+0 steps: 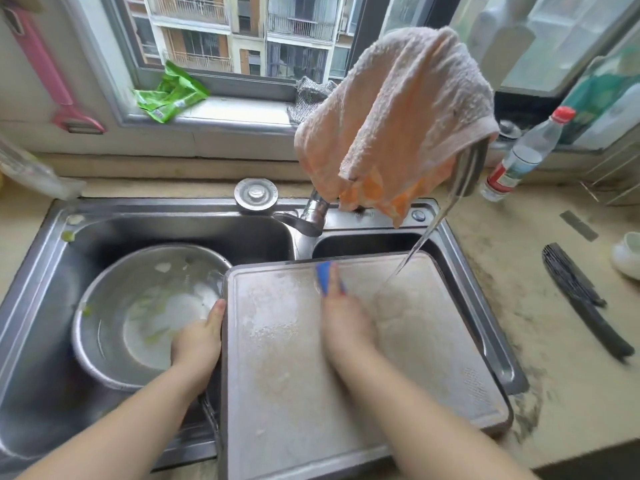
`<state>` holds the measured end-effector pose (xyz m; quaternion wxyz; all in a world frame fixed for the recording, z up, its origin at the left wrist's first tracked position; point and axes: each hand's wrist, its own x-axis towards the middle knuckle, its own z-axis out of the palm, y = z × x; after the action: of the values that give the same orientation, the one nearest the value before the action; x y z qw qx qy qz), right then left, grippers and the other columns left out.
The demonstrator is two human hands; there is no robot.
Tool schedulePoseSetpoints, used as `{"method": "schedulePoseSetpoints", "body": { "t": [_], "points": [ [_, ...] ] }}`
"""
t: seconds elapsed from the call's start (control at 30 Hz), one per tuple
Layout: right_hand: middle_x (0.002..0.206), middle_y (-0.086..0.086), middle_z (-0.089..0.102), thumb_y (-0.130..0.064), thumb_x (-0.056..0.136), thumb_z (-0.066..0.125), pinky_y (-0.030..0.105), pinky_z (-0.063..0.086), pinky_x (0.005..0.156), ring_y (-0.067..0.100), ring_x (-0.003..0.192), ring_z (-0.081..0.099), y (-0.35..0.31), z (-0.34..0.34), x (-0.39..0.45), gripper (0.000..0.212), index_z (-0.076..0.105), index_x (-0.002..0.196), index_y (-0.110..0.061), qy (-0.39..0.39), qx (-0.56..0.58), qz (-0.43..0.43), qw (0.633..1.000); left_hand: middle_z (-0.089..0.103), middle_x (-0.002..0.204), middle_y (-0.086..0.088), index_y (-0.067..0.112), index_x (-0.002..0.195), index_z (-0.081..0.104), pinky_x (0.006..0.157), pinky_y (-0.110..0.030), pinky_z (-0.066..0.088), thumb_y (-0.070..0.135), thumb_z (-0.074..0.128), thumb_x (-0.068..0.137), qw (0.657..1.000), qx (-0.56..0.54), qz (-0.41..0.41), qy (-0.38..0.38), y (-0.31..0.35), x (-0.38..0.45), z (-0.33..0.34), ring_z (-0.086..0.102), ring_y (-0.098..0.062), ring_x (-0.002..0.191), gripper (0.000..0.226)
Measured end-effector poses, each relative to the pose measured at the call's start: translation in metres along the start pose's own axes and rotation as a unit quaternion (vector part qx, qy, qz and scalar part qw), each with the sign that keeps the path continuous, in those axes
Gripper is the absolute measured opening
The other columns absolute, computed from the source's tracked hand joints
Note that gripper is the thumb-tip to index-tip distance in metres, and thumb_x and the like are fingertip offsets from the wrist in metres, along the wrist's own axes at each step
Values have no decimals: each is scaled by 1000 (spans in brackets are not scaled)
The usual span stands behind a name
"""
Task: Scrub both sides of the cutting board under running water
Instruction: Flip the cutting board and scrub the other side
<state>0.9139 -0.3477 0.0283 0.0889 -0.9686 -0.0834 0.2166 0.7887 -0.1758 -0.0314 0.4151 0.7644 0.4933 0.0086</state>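
A large grey cutting board (277, 368) with a rim groove lies flat over the right basin of the steel sink (41, 258), wet and soapy. My left hand (197, 344) grips its left edge, thumb on top. My right hand (344, 327) holds a blue sponge (325, 277) against the board's far middle; the hand is blurred. A thin stream of water (420, 242) falls from the faucet spout (467, 171) onto the board's far right part.
A steel bowl (114, 306) with green scraps sits in the left basin. A peach towel (394, 116) hangs over the faucet. A water bottle (523, 154), a black brush (581, 296) and a white cup (627, 254) are on the right counter. Green packets (173, 95) lie on the windowsill.
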Motion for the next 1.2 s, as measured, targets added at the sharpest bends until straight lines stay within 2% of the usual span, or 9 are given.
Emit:
{"method": "schedulePoseSetpoints", "body": {
  "t": [0.13, 0.33, 0.57, 0.7, 0.83, 0.9, 0.97, 1.03, 1.2],
  "points": [
    [109, 12, 60, -38, 97, 29, 37, 36, 68, 32, 93, 59, 2, 7, -1, 64, -14, 144, -43, -6, -62, -115, 991, 53, 54, -10, 1, 60, 60, 52, -33, 31, 65, 32, 89, 1000, -14, 8, 2, 13, 14, 2, 48, -27, 56, 75],
    [134, 13, 51, -23, 99, 27, 40, 40, 89, 32, 112, 55, 95, -68, 48, 63, -9, 150, -27, 95, -72, 171, 978, 53, 59, -5, 11, 58, 57, 58, -34, 32, 59, 27, 93, 999, -25, 32, 12, 18, 12, 24, 49, -30, 66, 66],
    [112, 16, 58, -31, 98, 35, 40, 45, 81, 34, 100, 59, -80, 38, -20, 69, -13, 147, -37, -29, -49, -92, 994, 67, 92, -22, 3, 87, 69, 72, -34, 41, 47, 27, 98, 999, -48, 20, 2, 26, -2, 28, 60, -35, 91, 62],
    [111, 16, 61, -42, 98, 29, 39, 41, 76, 35, 99, 59, -79, 31, -12, 60, -3, 148, -41, -26, -57, -186, 981, 67, 91, -19, 6, 88, 68, 69, -31, 36, 39, 26, 101, 996, -83, 37, -13, 25, -3, 24, 59, -32, 86, 55],
    [116, 14, 61, -56, 95, 17, 39, 43, 85, 29, 97, 58, 15, -40, 47, 57, 20, 147, -33, 54, -8, 39, 998, 55, 66, 0, 15, 68, 57, 66, -29, 35, 43, 24, 100, 992, -124, 36, -2, 22, -7, 26, 52, -24, 74, 54],
    [122, 13, 58, -43, 99, 20, 40, 42, 91, 28, 101, 57, 33, -51, 55, 55, 7, 151, -29, 83, -40, 94, 991, 60, 73, -6, 9, 76, 63, 69, -28, 35, 40, 22, 100, 990, -134, 31, 17, 24, -6, 27, 55, -26, 79, 57],
    [123, 14, 58, -52, 98, 13, 38, 39, 91, 30, 110, 55, 1, -34, 48, 56, 27, 147, -29, 65, 14, 109, 992, 64, 92, -21, -2, 92, 66, 75, -30, 36, 36, 22, 102, 989, -144, 16, 32, 27, -6, 27, 58, -32, 91, 59],
    [119, 14, 60, -64, 93, 12, 36, 36, 84, 30, 110, 56, -57, -2, 36, 66, 46, 136, -26, 2, 52, 69, 996, 63, 99, -27, -6, 95, 64, 80, -34, 40, 31, 24, 102, 987, -161, -4, 23, 29, -5, 25, 58, -36, 97, 55],
    [114, 14, 60, -26, 94, 39, 37, 37, 72, 34, 101, 58, -126, 37, -4, 70, -6, 146, -42, -78, -88, -174, 978, 64, 97, -26, -4, 92, 64, 76, -36, 45, 14, 35, 100, 980, -193, -15, -38, 27, -4, 20, 59, -36, 93, 35]
  ]
}}
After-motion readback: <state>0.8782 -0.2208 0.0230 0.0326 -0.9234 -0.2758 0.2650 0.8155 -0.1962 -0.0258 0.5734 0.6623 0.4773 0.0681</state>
